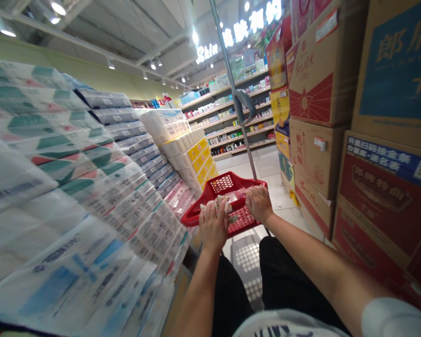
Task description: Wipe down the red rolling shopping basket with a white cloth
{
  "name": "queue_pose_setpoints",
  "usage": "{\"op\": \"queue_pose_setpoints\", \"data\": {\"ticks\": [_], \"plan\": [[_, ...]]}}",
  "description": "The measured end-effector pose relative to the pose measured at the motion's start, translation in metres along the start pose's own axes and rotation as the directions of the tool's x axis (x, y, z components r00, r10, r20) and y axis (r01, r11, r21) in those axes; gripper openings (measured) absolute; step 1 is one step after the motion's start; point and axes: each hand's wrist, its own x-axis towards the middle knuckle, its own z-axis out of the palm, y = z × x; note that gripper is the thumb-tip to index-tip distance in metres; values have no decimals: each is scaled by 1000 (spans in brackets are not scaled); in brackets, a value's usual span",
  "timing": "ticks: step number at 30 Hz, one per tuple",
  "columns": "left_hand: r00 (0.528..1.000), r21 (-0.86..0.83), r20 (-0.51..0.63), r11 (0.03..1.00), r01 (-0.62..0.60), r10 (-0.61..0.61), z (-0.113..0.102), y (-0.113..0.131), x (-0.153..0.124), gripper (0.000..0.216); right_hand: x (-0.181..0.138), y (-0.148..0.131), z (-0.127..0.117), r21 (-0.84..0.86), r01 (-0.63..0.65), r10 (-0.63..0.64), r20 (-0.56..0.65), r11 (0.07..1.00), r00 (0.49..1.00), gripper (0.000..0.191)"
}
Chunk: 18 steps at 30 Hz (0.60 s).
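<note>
A red plastic shopping basket with lattice sides stands in front of me, seen tilted. My right hand is closed around the right part of its near red bar. Over the left part of that bar rests my left hand, fingers curled over it. A crumpled off-white, cloth-like thing shows at the left fingertips; whether the hand grips it is unclear. Inside the basket lies a pinkish packet, partly hidden by the bar. A grey metal pole with a curved grey handle rises behind the basket.
Stacked tissue packs line the left side closely. Cardboard cartons are piled along the right. A tiled floor aisle leads to shelves of small goods. Below the basket is a grey lattice surface.
</note>
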Motion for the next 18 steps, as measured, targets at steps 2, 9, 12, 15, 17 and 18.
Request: {"op": "queue_pose_setpoints", "data": {"ticks": [2,9,12,15,17,18], "plan": [[996,-10,-27,997,80,-80,1,-6,-1,45,0,-1,-1,-1,1,-1,6,1000,1000,17],[998,7,-24,998,59,-59,3,-17,-14,51,0,0,-1,-5,-9,9,1,1000,1000,16],[984,6,-67,986,167,-166,3,-24,-16,46,-1,-1,0,7,-2,2,8,1000,1000,17],[956,20,-100,960,279,-276,2,-25,-14,43,-1,-3,0,12,-7,7,5,1000,1000,17],[971,10,-88,974,225,-224,1,-25,-14,42,-1,-4,0,7,-21,21,1,1000,1000,16],[979,-2,-80,983,186,-185,1,-26,-15,42,0,-4,0,5,-25,25,0,1000,1000,16]]}}
